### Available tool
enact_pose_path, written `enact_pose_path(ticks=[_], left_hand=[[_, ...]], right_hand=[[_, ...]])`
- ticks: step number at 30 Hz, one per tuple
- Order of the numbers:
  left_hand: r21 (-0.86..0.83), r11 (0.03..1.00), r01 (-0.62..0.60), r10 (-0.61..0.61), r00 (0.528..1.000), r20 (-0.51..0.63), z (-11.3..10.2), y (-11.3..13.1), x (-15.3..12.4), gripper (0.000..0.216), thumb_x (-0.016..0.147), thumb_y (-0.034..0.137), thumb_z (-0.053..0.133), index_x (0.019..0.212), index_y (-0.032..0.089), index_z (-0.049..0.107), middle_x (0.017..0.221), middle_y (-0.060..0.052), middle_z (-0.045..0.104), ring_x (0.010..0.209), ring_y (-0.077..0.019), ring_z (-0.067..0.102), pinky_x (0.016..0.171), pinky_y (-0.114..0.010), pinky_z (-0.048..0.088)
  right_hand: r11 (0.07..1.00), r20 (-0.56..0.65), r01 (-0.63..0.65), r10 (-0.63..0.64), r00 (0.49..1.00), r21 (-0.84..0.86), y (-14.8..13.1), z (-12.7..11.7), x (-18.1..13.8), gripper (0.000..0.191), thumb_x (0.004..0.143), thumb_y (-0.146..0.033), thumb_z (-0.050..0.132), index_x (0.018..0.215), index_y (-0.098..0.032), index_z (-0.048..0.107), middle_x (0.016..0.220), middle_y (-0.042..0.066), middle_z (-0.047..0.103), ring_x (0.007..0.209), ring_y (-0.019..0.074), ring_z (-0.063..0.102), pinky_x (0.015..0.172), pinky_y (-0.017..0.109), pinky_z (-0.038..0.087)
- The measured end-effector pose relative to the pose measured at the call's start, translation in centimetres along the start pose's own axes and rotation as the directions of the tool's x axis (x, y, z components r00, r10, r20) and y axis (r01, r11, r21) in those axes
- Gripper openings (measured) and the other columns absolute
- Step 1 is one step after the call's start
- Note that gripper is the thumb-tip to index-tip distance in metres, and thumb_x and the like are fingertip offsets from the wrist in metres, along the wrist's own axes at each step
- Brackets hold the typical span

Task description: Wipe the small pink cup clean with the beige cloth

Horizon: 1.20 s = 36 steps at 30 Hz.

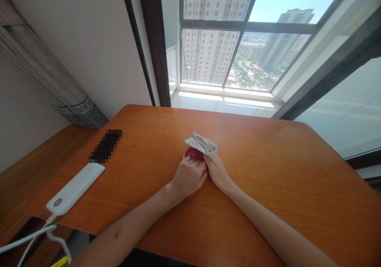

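- The near edge of the worktop (268,171) runs under both my forearms. They come in from the lower corners and meet at the middle of the board.
- At the near left corner a white power bank (76,187) lies flat, well apart from my hands. Its cable (35,235) hangs off that corner.
- My left hand (189,175) is curled over the near side of a red round thing (193,153), fingers closed on it and holding it down on the wood.
- My right hand (216,171) touches the left one. It is pinched shut on a folded pale cloth (204,144).
- The cloth is pressed against the top and right side of the red round thing, and its loose folds stand up above it.
- As I judge it, the rubbing is under way and not finished. Only a small red patch shows between fingers and cloth, so I cannot tell how much is already done.
- To the left, past the power bank, lies a dark blurred-out object (106,144), well away from my hands.
- There is open wood all round my hands, widest to the right and beyond them, up to the rounded far edge.
- Left of the worktop is a lower wooden bench (35,167) against the wall.
- Beyond the far edge are a pale sill (223,100) and a tall window (238,52).
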<state>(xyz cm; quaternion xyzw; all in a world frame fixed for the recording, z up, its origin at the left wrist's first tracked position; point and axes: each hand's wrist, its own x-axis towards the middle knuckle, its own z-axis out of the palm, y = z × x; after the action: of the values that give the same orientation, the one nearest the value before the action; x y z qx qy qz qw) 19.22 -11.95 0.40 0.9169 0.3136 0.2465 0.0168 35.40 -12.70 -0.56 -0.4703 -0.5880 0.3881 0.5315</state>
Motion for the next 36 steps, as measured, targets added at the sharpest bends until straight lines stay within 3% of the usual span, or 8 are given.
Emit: enact_pose_path(ticks=[6, 9, 12, 17, 26, 29, 33, 36], left_hand=[[-0.177, 0.942, -0.284, 0.305, 0.946, 0.108, -4.2, -4.4, 0.2, 0.012, 0.1, 0.034, 0.066, 0.101, 0.022, 0.069, 0.105, -0.007, 0.079, 0.107, -0.0272, 0.069, 0.119, -0.05, 0.042], [-0.182, 0.929, -0.322, 0.342, 0.936, 0.088, -4.7, -6.0, 0.0, 0.014, 0.101, 0.032, 0.065, 0.092, 0.022, 0.069, 0.097, -0.006, 0.079, 0.099, -0.0254, 0.07, 0.116, -0.047, 0.045], [-0.094, 0.958, -0.272, 0.276, 0.961, 0.033, -2.7, -4.2, -0.2, 0.024, 0.104, 0.034, 0.061, 0.085, 0.02, 0.068, 0.087, -0.007, 0.078, 0.088, -0.0261, 0.069, 0.097, -0.045, 0.051], [0.05, 0.998, 0.049, -0.049, 0.999, -0.015, 0.5, 0.5, 0.0, 0.019, 0.101, 0.025, 0.059, 0.087, 0.018, 0.068, 0.083, -0.01, 0.076, 0.077, -0.0272, 0.069, 0.083, -0.046, 0.051], [-0.197, 0.935, -0.294, 0.318, 0.943, 0.101, -4.8, -6.0, 0.1, 0.013, 0.099, 0.031, 0.066, 0.091, 0.021, 0.069, 0.096, -0.006, 0.078, 0.099, -0.0256, 0.07, 0.115, -0.046, 0.046], [-0.124, 0.954, -0.273, 0.282, 0.958, 0.058, -3.1, -5.1, -0.2, 0.022, 0.103, 0.031, 0.061, 0.086, 0.02, 0.067, 0.089, -0.007, 0.077, 0.089, -0.0256, 0.07, 0.099, -0.044, 0.052], [-0.018, 0.999, -0.032, 0.032, 0.999, -0.038, 0.0, -1.4, 0.0, 0.022, 0.104, 0.027, 0.057, 0.087, 0.019, 0.068, 0.086, -0.008, 0.077, 0.081, -0.0262, 0.07, 0.089, -0.046, 0.052], [-0.058, 0.998, -0.026, 0.027, 0.999, 0.021, -0.6, -1.1, 0.2, 0.019, 0.103, 0.026, 0.059, 0.087, 0.019, 0.067, 0.088, -0.008, 0.078, 0.084, -0.0259, 0.071, 0.089, -0.045, 0.052]], right_hand=[[0.998, 0.001, -0.017, 0.017, 1.0, 0.058, -0.2, -0.4, 0.3, 0.059, 0.107, -0.066, 0.051, 0.157, -0.035, 0.059, 0.164, 0.0, 0.058, 0.156, 0.0266, 0.048, 0.138, 0.048, 0.021], [0.998, 0.005, -0.014, 0.013, 1.0, 0.056, -0.4, -0.4, 0.4, 0.061, 0.107, -0.067, 0.051, 0.158, -0.034, 0.058, 0.165, 0.0, 0.056, 0.158, 0.0263, 0.045, 0.138, 0.048, 0.021], [1.0, -0.005, -0.007, 0.007, 1.0, 0.028, -0.4, -0.2, 0.2, 0.06, 0.107, -0.066, 0.051, 0.157, -0.033, 0.059, 0.166, 0.0, 0.056, 0.157, 0.0267, 0.047, 0.138, 0.047, 0.022], [0.999, 0.01, 0.03, -0.03, 0.999, 0.012, -0.3, 0.4, -0.1, 0.059, 0.107, -0.065, 0.052, 0.156, -0.032, 0.061, 0.165, 0.002, 0.057, 0.157, 0.0275, 0.047, 0.138, 0.048, 0.02], [0.999, 0.009, 0.005, -0.005, 1.0, 0.042, -0.5, -0.3, 0.1, 0.058, 0.109, -0.063, 0.048, 0.16, -0.034, 0.055, 0.168, 0.0, 0.053, 0.16, 0.0255, 0.043, 0.139, 0.047, 0.019], [1.0, 0.003, 0.012, -0.012, 1.0, 0.005, -0.3, -0.1, 0.0, 0.058, 0.109, -0.062, 0.05, 0.159, -0.034, 0.057, 0.167, 0.001, 0.054, 0.159, 0.0271, 0.044, 0.138, 0.048, 0.02], [0.999, 0.011, 0.025, -0.025, 1.0, -0.021, -0.1, 0.1, -0.2, 0.056, 0.108, -0.064, 0.051, 0.153, -0.034, 0.063, 0.164, 0.002, 0.058, 0.155, 0.0288, 0.05, 0.137, 0.048, 0.024], [1.0, 0.005, 0.016, -0.016, 1.0, -0.014, -0.2, -0.1, -0.1, 0.058, 0.108, -0.065, 0.05, 0.154, -0.033, 0.062, 0.165, 0.001, 0.057, 0.157, 0.0278, 0.047, 0.138, 0.047, 0.022]])
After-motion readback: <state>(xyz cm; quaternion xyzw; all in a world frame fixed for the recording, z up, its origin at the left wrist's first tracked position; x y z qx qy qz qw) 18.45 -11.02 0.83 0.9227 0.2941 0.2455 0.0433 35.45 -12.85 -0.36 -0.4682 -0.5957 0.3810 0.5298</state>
